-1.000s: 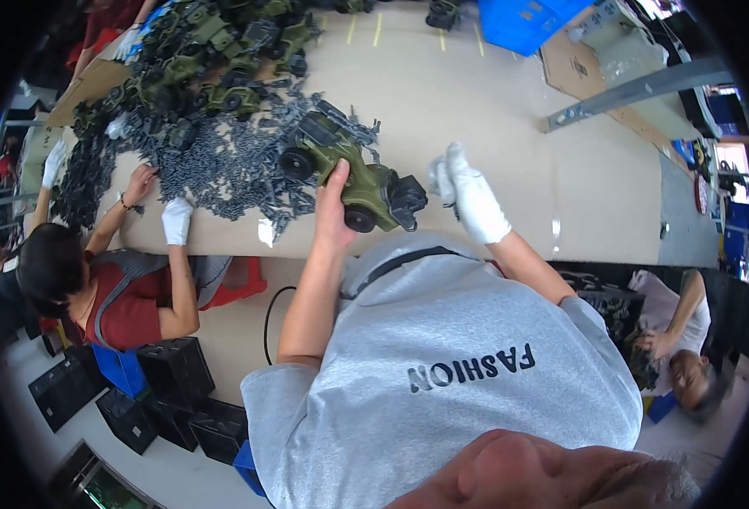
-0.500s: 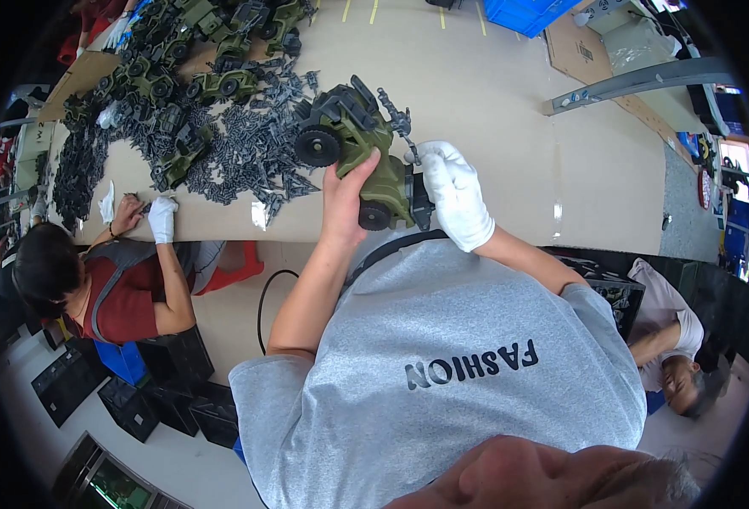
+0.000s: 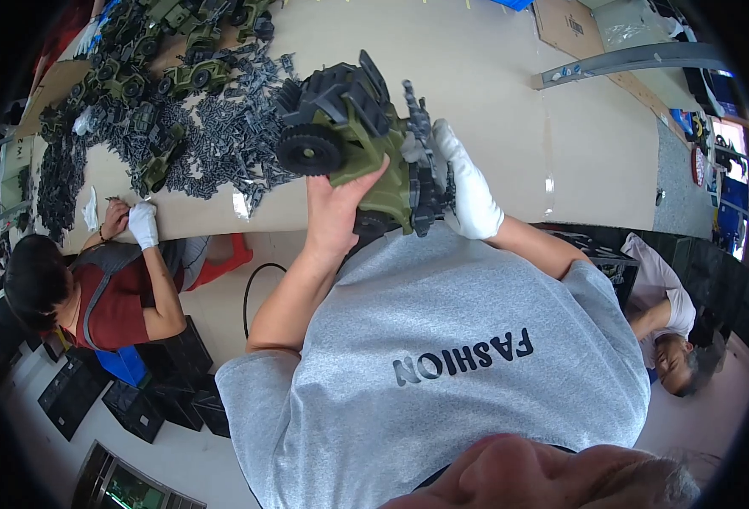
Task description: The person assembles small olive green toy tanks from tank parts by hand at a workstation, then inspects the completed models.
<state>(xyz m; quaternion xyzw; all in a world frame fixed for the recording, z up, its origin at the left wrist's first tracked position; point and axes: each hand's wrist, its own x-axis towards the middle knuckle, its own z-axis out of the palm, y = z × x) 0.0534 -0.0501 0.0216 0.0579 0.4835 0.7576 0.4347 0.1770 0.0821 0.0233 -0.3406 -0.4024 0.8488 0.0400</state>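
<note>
My bare left hand (image 3: 332, 212) is wrapped round a green toy military jeep (image 3: 383, 200), tilted above the table edge. It has black wheels and dark grey parts on its top and end. My right hand (image 3: 475, 193), in a white glove, presses against the jeep's right side. There it holds a long dark grey toy gun (image 3: 417, 110), which stands along the jeep's side. The glove's fingertips are partly hidden behind the gun, and whether the gun is fixed to the jeep I cannot tell.
Left on the table (image 3: 493, 93) lies a heap of small grey plastic parts (image 3: 239, 127), with several green toy jeeps (image 3: 196, 78) behind. A co-worker in red (image 3: 120, 297) handles something small at the left. A grey metal bar (image 3: 629, 64) juts in at the right.
The jeep has come closer to the view and turned somewhat. My right hand has shifted from gripping the gun's lower end to lying along it, bringing the gun against the jeep's side.
</note>
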